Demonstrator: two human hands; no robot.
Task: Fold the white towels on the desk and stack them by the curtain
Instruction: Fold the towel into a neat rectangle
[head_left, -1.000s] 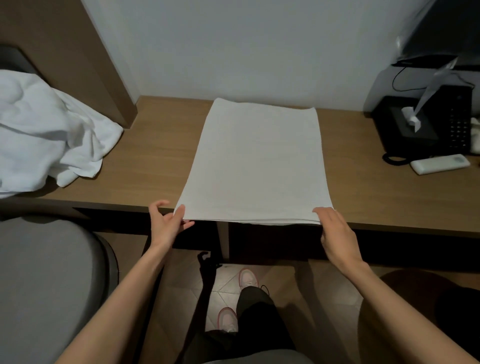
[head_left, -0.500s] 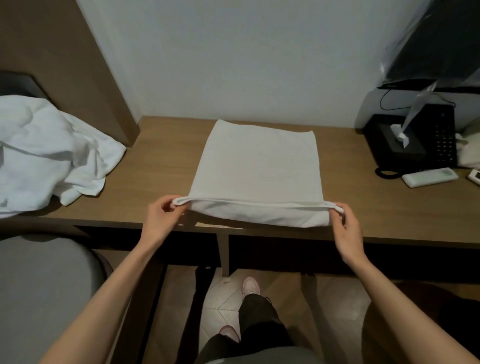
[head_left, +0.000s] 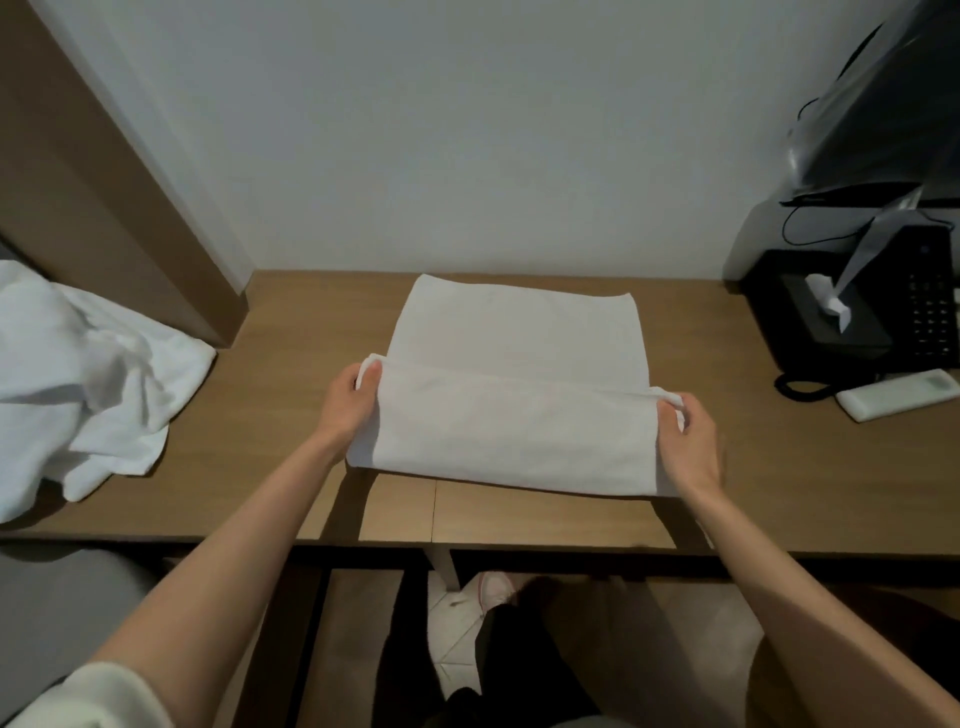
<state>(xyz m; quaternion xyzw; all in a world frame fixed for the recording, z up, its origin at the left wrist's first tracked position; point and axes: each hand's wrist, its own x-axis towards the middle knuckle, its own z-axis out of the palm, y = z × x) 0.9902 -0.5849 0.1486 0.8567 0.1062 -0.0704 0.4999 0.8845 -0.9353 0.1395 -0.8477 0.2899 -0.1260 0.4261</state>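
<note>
Left hand and right hand each pinch 1 corner of the towel, lifted mid-desk; far half lies flat. Fingertips hidden behind cloth. Crumpled pile at left, cut off by the frame edge.

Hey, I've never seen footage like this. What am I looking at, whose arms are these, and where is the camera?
There is no machine here: a person works with bare hands. The one camera sits on their head and looks forward and down, so the arms reach in from the bottom of the picture. The left hand and right hand each pinch a corner of a white towel, holding its near part doubled over the rest, which lies flat on the wooden desk. A crumpled heap of white towels lies at the left. At the right are a black telephone, a black tissue box and a white remote.
</note>
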